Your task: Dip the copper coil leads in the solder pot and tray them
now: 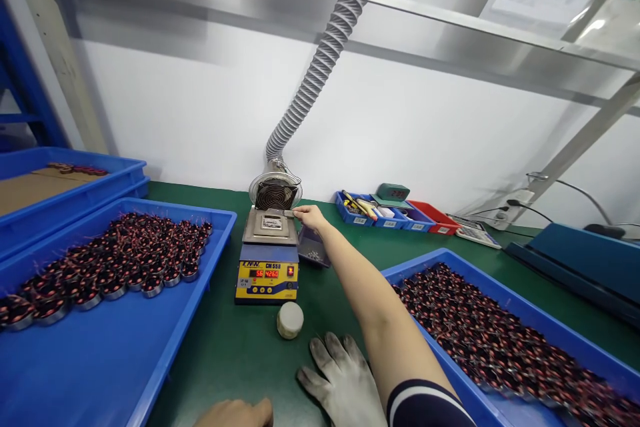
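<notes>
My right hand (pixel 309 215) reaches forward and pinches a small flat grey strip (pixel 289 213) at the right edge of the solder pot's metal top (pixel 253 225). The yellow and blue front panel of the solder pot (pixel 267 291) shows lit red digits. At the bottom edge, my left hand (pixel 235 413) is partly cut off. Its fingers look curled, and what they hold, if anything, is hidden. A greyish-white work glove (pixel 345 380) lies between my left hand and right forearm. Just in front of the pot stands a small round container with a pale lid (pixel 290 319).
Blue trays (pixel 173 340) (pixel 443 255) with many wire-wound coil parts flank the pot. A dark dish (pixel 315 247) with small bits sits beside it. An exhaust hose (pixel 325 53) hangs behind. Small bins (pixel 360 217), a clock (pixel 393 192) and a calculator (pixel 475 232) stand at the back right.
</notes>
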Tool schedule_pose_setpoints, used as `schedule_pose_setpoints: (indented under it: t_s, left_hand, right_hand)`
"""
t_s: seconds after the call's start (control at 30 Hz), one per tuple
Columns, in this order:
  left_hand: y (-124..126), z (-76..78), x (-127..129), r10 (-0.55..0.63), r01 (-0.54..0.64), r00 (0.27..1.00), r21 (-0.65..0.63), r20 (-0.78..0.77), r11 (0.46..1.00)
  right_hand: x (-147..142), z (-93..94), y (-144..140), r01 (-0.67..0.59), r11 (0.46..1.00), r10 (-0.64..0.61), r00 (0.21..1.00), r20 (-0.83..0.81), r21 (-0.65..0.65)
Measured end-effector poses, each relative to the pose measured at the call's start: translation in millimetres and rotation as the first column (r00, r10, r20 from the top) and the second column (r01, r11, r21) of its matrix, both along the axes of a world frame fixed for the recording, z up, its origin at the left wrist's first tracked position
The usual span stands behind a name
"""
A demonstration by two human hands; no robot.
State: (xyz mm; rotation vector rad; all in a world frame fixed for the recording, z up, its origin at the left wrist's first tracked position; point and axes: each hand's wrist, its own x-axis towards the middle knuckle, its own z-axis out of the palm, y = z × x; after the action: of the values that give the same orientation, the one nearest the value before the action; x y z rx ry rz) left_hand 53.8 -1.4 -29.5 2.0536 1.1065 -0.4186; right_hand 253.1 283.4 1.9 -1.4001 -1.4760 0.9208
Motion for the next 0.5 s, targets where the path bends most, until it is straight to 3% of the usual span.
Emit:
schedule_pose_setpoints:
  t_s: [0.1,0.23,0.5]
  left_hand:
    - [1.5,-6.7,0.7,-0.005,0.005,1.0,0.01,-0.028,1.0]
    - [3.0,-3.7,2.1,-0.014,0.013,0.999,-0.007,-0.041,1.0]
    - [1.0,-0.6,1.9,-0.008,0.008,1.0,-0.017,-0.004,1.0]
  right_hand:
    - [-2.4,3.0,2.1,-0.03,0.997,0.03,1.0,-0.003,-0.071]
    - [2.4,9.8,3.4,-0.045,0.989,0.043,0.999,-0.016,-0.138]
    - [4.7,15.6,4.8,-0.001,0.989,-0.002,1.0,-0.023,-0.15]
